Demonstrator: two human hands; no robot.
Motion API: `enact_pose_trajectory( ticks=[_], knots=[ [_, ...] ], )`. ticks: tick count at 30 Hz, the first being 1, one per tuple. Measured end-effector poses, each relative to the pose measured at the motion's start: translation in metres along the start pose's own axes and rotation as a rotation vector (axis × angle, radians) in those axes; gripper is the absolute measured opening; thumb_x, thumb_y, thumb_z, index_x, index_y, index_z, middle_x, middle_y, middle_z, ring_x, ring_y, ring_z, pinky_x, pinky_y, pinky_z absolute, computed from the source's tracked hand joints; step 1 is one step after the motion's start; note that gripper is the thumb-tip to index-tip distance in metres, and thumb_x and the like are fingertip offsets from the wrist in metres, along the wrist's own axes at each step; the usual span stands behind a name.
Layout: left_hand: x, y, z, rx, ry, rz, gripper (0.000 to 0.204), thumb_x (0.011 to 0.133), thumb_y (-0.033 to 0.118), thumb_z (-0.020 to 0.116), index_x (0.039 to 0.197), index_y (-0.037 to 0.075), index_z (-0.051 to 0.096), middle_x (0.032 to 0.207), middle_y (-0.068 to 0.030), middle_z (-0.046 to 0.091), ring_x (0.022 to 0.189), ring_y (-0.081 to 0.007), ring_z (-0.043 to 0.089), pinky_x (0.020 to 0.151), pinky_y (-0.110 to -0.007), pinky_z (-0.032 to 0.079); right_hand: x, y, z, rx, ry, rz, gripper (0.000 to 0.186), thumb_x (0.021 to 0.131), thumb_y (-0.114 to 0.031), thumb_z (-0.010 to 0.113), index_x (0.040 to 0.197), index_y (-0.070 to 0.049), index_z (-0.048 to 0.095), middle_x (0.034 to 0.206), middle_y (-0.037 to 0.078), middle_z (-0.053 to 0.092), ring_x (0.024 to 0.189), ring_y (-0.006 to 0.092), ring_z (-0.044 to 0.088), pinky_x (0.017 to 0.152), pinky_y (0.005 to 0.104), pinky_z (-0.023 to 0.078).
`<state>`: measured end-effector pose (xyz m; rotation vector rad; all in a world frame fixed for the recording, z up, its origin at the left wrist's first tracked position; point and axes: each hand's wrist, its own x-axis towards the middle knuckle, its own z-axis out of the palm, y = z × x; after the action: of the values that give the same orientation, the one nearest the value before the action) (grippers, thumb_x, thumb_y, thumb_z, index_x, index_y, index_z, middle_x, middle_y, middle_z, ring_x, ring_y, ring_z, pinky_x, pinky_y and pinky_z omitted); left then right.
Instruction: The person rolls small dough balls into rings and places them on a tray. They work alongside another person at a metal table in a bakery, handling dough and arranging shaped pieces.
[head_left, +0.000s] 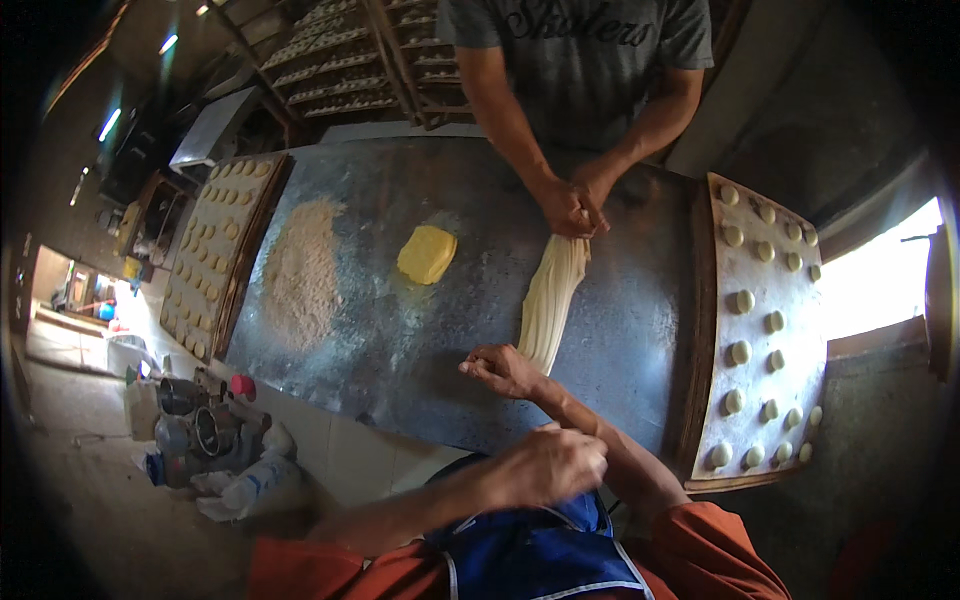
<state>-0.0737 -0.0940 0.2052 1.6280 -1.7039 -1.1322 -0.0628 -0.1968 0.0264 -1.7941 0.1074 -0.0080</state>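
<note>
A long, ridged strip of pale dough (550, 300) stretches across the dark metal table (630, 360). A co-worker's two hands (575, 208) grip its far end. My right hand (500, 370) has curled fingers at the near end of the strip, closed on it. My left hand (550, 465), blurred, is closed below the table's near edge, over my blue apron; what it holds, if anything, is hidden. A yellow block of soft dough or fat (426, 254) and a spread of flour (300, 275) lie left of the strip.
Trays with small dough rounds stand at the table's left (205, 280) and right (760, 280) ends. Containers and bags (205, 440) crowd the lower left. The co-worker (575, 70) stands across the table, before racks of filled trays (330, 60). A bright window (880, 270) is at right.
</note>
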Motion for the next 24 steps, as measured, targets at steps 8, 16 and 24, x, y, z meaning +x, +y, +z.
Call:
enact_pose_trajectory(
  ticks=[8, 16, 24],
  knots=[
    [-0.106, -0.184, 0.058, 0.564, 0.644, -0.165, 0.037, 0.097, 0.025, 0.062, 0.126, 0.005, 0.048, 0.115, -0.0166, 0.06, 0.109, -0.0325, 0.053, 0.1, -0.048, 0.035, -0.221, -0.006, -0.027, -0.979, 0.472, 0.084, 0.064, 0.089, -0.022, 0.074, 0.147, -0.011, 0.05, 0.132, 0.019, 0.053, 0.12, 0.0383, 0.05, 0.102, 0.0504, 0.039],
    [0.015, -0.216, 0.075, 0.238, 1.091, -0.235, 0.042, 0.09, 0.022, 0.078, 0.113, 0.003, 0.049, 0.104, -0.0181, 0.056, 0.096, -0.0374, 0.057, 0.085, -0.046, 0.046, -0.116, 0.025, 0.0, -0.826, 0.612, 0.27, 0.042, 0.084, -0.033, 0.074, 0.102, -0.001, 0.053, 0.106, 0.024, 0.054, 0.102, 0.0409, 0.051, 0.087, 0.052, 0.039],
    [0.011, -0.203, -0.001, 0.209, 1.064, -0.525, 0.03, 0.091, 0.011, 0.074, 0.102, 0.004, 0.047, 0.097, -0.0153, 0.053, 0.09, -0.0369, 0.057, 0.081, -0.046, 0.046, -0.125, 0.026, -0.074, -0.881, 0.697, 0.219, 0.05, 0.08, -0.039, 0.078, 0.096, 0.002, 0.054, 0.095, 0.02, 0.051, 0.094, 0.0374, 0.049, 0.085, 0.0507, 0.039]
  ],
)
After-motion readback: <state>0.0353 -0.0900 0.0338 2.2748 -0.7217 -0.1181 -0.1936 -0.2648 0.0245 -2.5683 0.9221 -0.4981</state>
